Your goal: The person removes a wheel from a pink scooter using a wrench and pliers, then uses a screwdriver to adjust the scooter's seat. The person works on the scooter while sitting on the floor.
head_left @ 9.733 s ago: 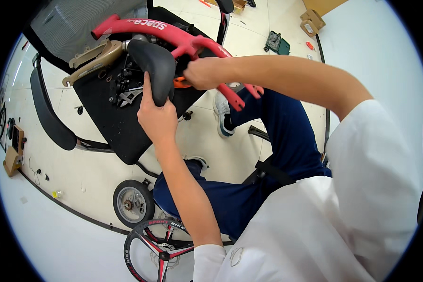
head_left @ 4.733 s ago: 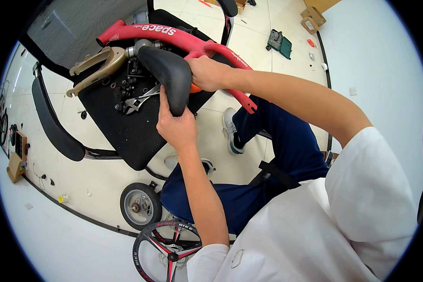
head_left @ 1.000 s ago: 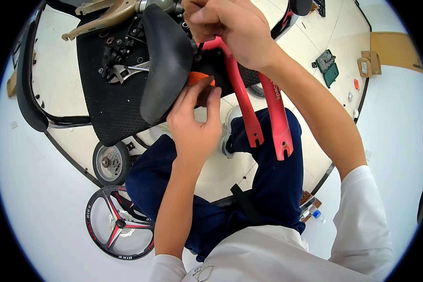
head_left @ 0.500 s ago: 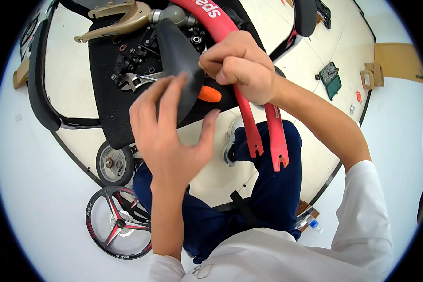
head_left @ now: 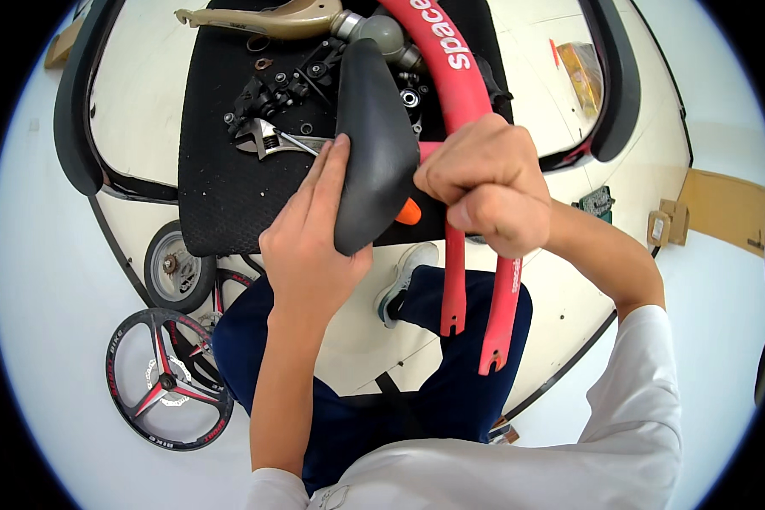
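Observation:
A black bicycle saddle (head_left: 377,144) is tilted over the black mesh chair seat. My left hand (head_left: 310,225) is closed on its lower left side, with fingers along the edge and the thumb at the near tip. My right hand (head_left: 489,187) is closed in a fist at the saddle's right edge, over the red bicycle fork (head_left: 467,93); whatever lies inside its fingers is hidden. An orange handle (head_left: 409,212) pokes out from under the saddle. To the saddle's left lie an adjustable wrench (head_left: 263,140) and a thin metal shaft (head_left: 296,139).
Black bike parts (head_left: 272,98) and a beige fork-like frame part (head_left: 272,21) lie on the chair seat (head_left: 221,204). Chair armrests (head_left: 76,127) flank it. Two wheels, one three-spoked (head_left: 168,382), are at lower left. A green case (head_left: 599,202) and cardboard boxes (head_left: 670,223) sit at right.
My left hand was spread apart over the saddle and now grips its side. My right hand stays closed beside it. The whole view has shifted, and the saddle covers more of the orange handle.

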The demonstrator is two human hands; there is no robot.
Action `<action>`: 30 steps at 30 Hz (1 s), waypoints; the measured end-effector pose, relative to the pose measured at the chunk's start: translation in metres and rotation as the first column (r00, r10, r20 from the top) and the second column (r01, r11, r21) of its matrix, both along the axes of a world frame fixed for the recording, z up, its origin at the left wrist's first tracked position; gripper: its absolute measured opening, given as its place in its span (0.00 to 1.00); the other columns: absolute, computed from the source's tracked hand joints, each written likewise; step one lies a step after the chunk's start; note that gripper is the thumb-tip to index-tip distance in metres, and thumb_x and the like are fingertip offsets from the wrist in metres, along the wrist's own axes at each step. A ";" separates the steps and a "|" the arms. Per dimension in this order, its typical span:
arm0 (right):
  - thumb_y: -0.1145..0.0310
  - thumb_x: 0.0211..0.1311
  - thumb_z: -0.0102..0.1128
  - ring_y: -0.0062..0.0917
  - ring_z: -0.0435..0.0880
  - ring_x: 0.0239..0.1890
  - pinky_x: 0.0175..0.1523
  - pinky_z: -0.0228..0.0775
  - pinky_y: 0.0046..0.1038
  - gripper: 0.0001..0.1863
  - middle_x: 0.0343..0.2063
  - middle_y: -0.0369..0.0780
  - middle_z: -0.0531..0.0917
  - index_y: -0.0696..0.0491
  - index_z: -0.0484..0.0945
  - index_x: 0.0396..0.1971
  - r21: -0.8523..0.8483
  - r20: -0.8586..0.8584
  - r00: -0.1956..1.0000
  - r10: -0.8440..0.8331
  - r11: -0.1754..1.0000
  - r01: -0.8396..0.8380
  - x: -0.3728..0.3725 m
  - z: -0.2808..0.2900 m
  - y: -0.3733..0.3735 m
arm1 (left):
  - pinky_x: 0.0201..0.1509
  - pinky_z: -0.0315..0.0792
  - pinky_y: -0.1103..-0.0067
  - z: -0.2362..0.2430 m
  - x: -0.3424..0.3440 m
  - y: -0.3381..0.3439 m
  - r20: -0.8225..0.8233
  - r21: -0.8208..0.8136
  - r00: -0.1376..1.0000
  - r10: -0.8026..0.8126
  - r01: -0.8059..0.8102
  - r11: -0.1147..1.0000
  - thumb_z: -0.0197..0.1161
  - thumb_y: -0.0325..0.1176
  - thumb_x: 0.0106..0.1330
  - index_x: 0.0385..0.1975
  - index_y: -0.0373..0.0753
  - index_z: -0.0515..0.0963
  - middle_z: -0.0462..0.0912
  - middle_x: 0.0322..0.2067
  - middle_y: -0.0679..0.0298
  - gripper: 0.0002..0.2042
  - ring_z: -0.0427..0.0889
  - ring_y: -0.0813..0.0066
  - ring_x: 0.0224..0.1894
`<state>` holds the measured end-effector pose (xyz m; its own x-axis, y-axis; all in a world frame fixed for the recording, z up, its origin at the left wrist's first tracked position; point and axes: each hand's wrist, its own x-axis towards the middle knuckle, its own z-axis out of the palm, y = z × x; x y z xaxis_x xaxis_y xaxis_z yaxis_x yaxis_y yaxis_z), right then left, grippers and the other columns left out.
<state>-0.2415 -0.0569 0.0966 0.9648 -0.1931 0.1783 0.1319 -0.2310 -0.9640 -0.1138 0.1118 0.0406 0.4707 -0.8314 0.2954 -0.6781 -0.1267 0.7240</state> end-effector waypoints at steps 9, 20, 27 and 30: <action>0.71 0.41 0.52 0.38 0.62 0.10 0.17 0.56 0.34 0.12 0.08 0.43 0.62 0.57 0.61 0.09 -0.086 0.156 0.961 0.227 0.973 -0.215 0.008 -0.007 -0.004 | 0.47 0.80 0.75 -0.007 0.002 0.000 0.071 -0.028 0.997 -0.019 0.021 0.999 0.69 0.21 0.36 0.63 0.39 0.74 0.80 0.57 0.52 0.42 0.86 0.58 0.48; 0.66 0.37 0.49 0.27 0.53 0.15 0.22 0.49 0.29 0.15 0.11 0.39 0.55 0.58 0.53 0.12 0.237 0.036 0.988 0.148 0.959 -0.152 0.000 -0.005 -0.027 | 0.55 0.78 0.73 -0.001 0.004 0.001 0.022 0.004 0.999 -0.037 0.037 0.999 0.63 0.19 0.44 0.61 0.32 0.74 0.82 0.54 0.49 0.35 0.85 0.56 0.52; 0.68 0.57 0.45 0.25 0.66 0.28 0.39 0.64 0.27 0.10 0.22 0.39 0.66 0.59 0.62 0.23 0.140 -0.101 0.990 -0.095 0.984 0.109 -0.011 0.007 -0.018 | 0.54 0.77 0.73 0.000 0.004 -0.001 0.011 -0.075 0.998 -0.066 0.067 0.995 0.66 0.21 0.50 0.62 0.33 0.74 0.83 0.51 0.49 0.33 0.86 0.55 0.49; 0.64 0.53 0.46 0.31 0.70 0.35 0.48 0.68 0.31 0.11 0.29 0.41 0.70 0.57 0.63 0.28 -0.060 -0.226 0.962 -0.152 0.988 0.142 -0.017 0.020 -0.010 | 0.59 0.74 0.69 0.017 0.001 -0.004 0.023 -0.087 0.994 -0.104 0.106 0.991 0.70 0.26 0.53 0.59 0.33 0.75 0.82 0.54 0.50 0.29 0.81 0.57 0.57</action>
<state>-0.2584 -0.0670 0.1166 0.9423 -0.3331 -0.0326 -0.1296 -0.2734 -0.9531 -0.1125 0.1080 0.0573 0.3761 -0.8465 0.3768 -0.6973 0.0093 0.7168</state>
